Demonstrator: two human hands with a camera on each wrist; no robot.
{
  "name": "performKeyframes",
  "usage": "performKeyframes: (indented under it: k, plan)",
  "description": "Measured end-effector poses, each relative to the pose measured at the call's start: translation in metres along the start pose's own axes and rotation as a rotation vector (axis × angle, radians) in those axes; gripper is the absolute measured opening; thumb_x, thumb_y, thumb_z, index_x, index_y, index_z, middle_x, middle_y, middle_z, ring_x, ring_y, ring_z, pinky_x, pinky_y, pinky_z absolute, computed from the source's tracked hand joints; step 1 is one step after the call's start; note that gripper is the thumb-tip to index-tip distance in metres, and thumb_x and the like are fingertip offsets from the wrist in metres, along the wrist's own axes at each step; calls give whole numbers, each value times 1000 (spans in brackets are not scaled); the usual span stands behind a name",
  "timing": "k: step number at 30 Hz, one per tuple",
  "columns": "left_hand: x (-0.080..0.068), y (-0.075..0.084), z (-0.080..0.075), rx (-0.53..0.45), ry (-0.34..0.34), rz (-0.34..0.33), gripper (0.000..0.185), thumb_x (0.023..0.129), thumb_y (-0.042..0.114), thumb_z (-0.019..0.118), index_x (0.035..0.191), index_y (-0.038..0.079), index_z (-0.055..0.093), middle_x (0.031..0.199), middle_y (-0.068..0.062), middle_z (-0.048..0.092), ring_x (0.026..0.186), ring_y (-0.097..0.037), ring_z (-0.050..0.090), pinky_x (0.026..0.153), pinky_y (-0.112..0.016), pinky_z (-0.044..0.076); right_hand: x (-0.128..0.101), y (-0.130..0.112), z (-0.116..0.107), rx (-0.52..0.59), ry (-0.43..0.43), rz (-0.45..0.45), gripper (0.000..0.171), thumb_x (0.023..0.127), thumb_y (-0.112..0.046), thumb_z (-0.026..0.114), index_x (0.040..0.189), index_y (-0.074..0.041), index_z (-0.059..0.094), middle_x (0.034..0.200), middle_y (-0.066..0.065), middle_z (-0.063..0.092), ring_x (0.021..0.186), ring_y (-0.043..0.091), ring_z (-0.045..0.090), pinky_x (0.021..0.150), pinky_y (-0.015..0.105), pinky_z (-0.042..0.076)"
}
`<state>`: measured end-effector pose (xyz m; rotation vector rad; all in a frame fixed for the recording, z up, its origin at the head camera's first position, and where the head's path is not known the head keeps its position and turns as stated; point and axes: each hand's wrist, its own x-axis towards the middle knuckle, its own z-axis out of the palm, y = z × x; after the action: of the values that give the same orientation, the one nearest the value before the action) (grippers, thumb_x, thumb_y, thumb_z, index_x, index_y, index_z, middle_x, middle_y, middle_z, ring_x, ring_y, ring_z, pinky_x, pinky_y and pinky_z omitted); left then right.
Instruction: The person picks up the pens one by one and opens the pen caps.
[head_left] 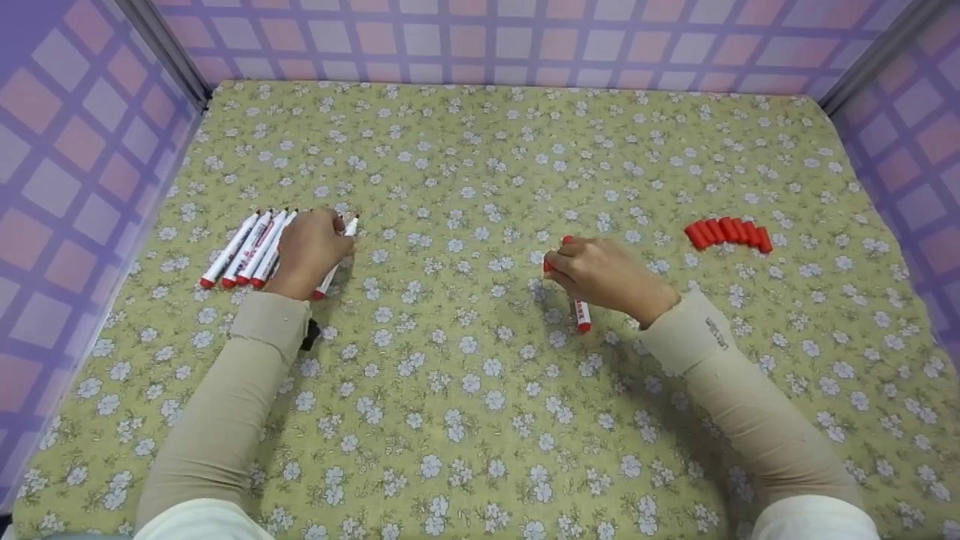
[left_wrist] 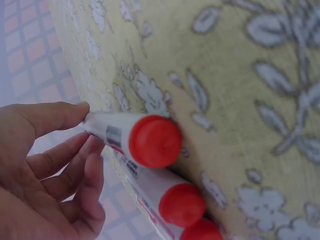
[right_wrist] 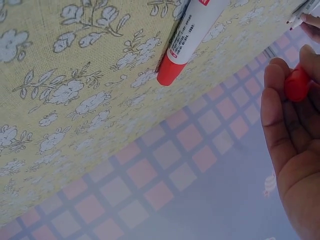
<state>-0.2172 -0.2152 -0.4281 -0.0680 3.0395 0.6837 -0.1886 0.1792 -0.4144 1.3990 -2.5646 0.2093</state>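
Observation:
On the left of the cloth, my left hand [head_left: 309, 247] is over a row of white markers [head_left: 225, 251] with red end plugs and bare tips. In the left wrist view its thumb and a finger pinch the far end of the outermost marker [left_wrist: 112, 131]; the other fingers curl loosely. My right hand [head_left: 609, 279] holds a red cap [right_wrist: 298, 84] between thumb and fingers, raised over the cloth. Beneath that hand lies a separate marker [head_left: 582, 310], partly hidden by it, with red showing at both ends.
Several red caps [head_left: 727, 232] lie side by side in a row at the right. A flowered yellow-green cloth [head_left: 465, 420] covers the table. Checked purple and pink panels [head_left: 487, 41] stand at the back and both sides.

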Motion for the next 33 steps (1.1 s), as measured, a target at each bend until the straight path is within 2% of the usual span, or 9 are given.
performKeyframes:
  k: [3,6,14,20,23,25,27,30,33]
  plan:
    - [1,-3,1,44,50,29,27,85,8,58,60,8,48,54,-1,35,54,-18,29,55,-34,25,0,0,0,0,-1,0,17,94,-13,62,82,-2,67,68,8,63,53,16,53,51,29,46]
    - [1,-5,1,28,51,34,39,85,6,56,53,13,34,51,3,20,50,-15,19,51,-32,20,0,0,0,2,-1,0,17,94,-13,62,81,-2,66,67,8,63,51,15,51,50,29,44]
    - [0,-9,0,-58,-25,3,42,83,2,54,52,15,29,53,4,16,49,-12,14,47,-29,19,0,0,-2,21,5,-15,16,94,-10,62,81,-2,66,69,9,63,53,17,53,51,29,46]
    - [1,-10,1,-93,-31,-17,41,86,4,55,55,14,31,52,4,18,48,-11,17,47,-30,21,-1,1,-1,6,3,-17,15,94,-10,61,84,-1,68,71,10,65,55,18,57,53,31,49]
    - [1,-10,1,-98,-41,-24,35,86,4,56,60,12,34,57,1,20,50,-13,19,50,-31,23,-1,1,-1,5,-1,-15,15,94,-11,61,87,0,70,73,10,66,57,18,59,54,31,50]
    - [2,-9,0,-103,-51,-31,20,86,4,56,67,5,48,62,-5,33,53,-15,25,53,-33,27,-1,1,-1,6,-2,-10,15,94,-11,62,89,0,70,75,11,67,57,19,60,54,31,51]
    - [2,-9,-1,-107,-63,-37,7,86,4,55,84,-2,59,75,-13,47,56,-16,30,56,-35,30,-2,1,-1,7,-1,-6,15,94,-12,62,91,1,71,76,11,67,59,20,61,55,32,51]
    - [1,-9,-2,-116,-73,-39,30,87,5,54,113,-8,61,106,-24,58,60,-18,38,61,-36,36,-2,1,-1,8,0,-1,15,93,-12,63,93,1,71,78,12,68,60,20,62,56,32,52]
    - [1,-8,-1,-115,-69,-30,35,90,8,52,119,-9,59,114,-27,58,65,-22,44,63,-38,39,-2,1,-1,5,0,4,16,93,-12,63,95,1,71,80,12,68,62,21,63,58,32,54]
